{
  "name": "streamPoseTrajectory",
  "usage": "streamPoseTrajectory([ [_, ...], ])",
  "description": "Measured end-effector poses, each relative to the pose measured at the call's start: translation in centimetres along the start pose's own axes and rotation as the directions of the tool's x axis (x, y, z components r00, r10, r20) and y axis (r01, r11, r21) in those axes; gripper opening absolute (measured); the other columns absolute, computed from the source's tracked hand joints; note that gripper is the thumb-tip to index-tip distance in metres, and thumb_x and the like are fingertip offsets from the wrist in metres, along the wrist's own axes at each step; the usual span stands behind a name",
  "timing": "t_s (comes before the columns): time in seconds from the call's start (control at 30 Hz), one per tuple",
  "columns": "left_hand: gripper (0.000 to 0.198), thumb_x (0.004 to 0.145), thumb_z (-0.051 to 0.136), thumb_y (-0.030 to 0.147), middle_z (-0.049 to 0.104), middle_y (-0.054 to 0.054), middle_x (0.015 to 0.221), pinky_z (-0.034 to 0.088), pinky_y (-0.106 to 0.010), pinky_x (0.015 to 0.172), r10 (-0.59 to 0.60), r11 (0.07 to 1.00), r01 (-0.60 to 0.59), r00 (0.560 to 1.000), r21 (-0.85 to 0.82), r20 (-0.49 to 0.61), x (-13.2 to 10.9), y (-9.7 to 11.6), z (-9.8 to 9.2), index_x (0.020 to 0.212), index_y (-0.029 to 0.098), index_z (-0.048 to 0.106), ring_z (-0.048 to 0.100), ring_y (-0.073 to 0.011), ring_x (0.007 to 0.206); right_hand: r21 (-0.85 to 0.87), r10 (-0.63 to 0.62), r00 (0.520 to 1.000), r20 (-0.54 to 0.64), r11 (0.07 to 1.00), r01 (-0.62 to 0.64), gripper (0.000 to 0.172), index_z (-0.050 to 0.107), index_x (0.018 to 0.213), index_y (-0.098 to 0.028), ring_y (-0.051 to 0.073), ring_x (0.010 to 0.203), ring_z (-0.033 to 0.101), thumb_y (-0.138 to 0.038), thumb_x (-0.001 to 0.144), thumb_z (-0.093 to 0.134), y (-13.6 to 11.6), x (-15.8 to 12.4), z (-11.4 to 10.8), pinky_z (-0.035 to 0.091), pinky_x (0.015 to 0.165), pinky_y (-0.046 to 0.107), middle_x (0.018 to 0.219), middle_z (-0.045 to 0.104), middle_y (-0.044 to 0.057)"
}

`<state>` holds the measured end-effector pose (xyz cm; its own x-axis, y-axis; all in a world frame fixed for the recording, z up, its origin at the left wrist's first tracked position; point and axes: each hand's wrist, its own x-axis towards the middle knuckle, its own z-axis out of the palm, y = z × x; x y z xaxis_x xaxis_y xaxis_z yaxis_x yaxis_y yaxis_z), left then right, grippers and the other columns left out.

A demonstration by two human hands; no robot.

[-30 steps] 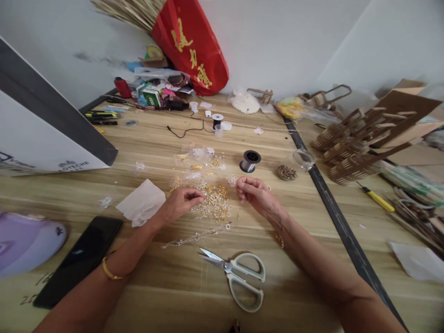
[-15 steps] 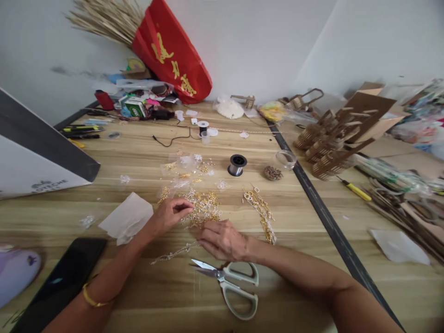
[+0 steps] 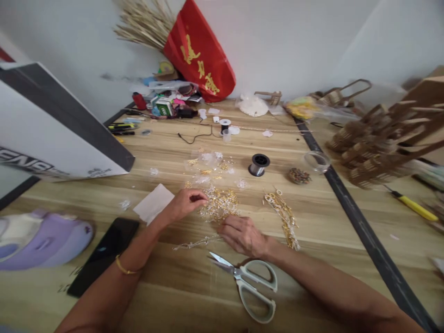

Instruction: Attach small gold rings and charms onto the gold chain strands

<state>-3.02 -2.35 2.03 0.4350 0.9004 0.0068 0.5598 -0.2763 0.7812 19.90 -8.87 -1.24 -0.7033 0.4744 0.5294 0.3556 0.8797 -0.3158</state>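
Observation:
My left hand [image 3: 185, 204] is closed in a pinch at the left edge of a pile of small gold and silver charms [image 3: 222, 203]. Whatever lies between its fingertips is too small to make out. Just in front of the pile, my right hand [image 3: 243, 236] is curled palm down, fingers closed at the end of a thin silver chain [image 3: 196, 243] that trails left along the table. Its fingertips are mostly hidden. Below it lie scissors [image 3: 237, 273] with pale handles, blades slightly apart. Gold and silver chain strands [image 3: 284, 215] rest to the right.
Behind the pile stand a wire spool [image 3: 259, 165], a heap of brown beads [image 3: 299, 175] and a clear round dish [image 3: 317, 162]. A paper sheet [image 3: 152, 203] and black phone [image 3: 104, 256] lie left. Woven baskets [image 3: 367, 152] and a yellow-handled tool [image 3: 414, 206] are right.
The view has turned left, so everything appears shifted right and more of the white box and purple object shows. Both hands stay by the charm pile in nearly the same pose.

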Motion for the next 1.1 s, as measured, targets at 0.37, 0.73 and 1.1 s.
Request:
streamPoseTrajectory([
  [0.37,0.017,0.077,0.058,0.026,0.071,-0.004,0.077,0.044,-0.024,0.066,-0.048,0.993,0.036,0.993,0.116,0.106,-0.3,-0.4,-0.8,0.081,0.016,0.071,0.061,-0.0152,0.071,0.090,0.069,0.998,-0.009,0.994,-0.068,0.014,0.058,0.100,-0.015,0.016,0.075,0.059,-0.019,0.093,0.047,0.4,-0.3,0.6,0.049,0.066,0.027,0.083,0.064,0.007],
  [0.73,0.012,0.080,0.058,0.024,0.067,-0.003,0.081,0.041,-0.024,0.070,0.043,0.947,-0.084,0.990,0.309,0.137,-0.3,0.0,0.5,0.079,0.016,0.068,0.057,-0.0139,0.073,0.066,0.071,0.997,-0.026,0.995,-0.070,0.008,0.055,0.096,-0.015,0.015,0.073,0.057,-0.017,0.091,0.049,0.6,-0.3,0.7,0.047,0.062,0.026,0.083,0.061,0.006],
  [1.1,0.018,0.086,0.051,0.023,0.064,-0.004,0.083,0.041,-0.028,0.077,0.135,0.893,-0.182,0.981,0.412,0.142,-0.4,0.0,1.8,0.078,0.016,0.066,0.057,-0.0165,0.082,0.079,0.085,0.996,-0.025,0.993,-0.083,0.008,0.055,0.098,-0.015,0.016,0.076,0.058,-0.017,0.091,0.049,0.6,-0.3,0.6,0.048,0.064,0.027,0.084,0.063,0.006],
])
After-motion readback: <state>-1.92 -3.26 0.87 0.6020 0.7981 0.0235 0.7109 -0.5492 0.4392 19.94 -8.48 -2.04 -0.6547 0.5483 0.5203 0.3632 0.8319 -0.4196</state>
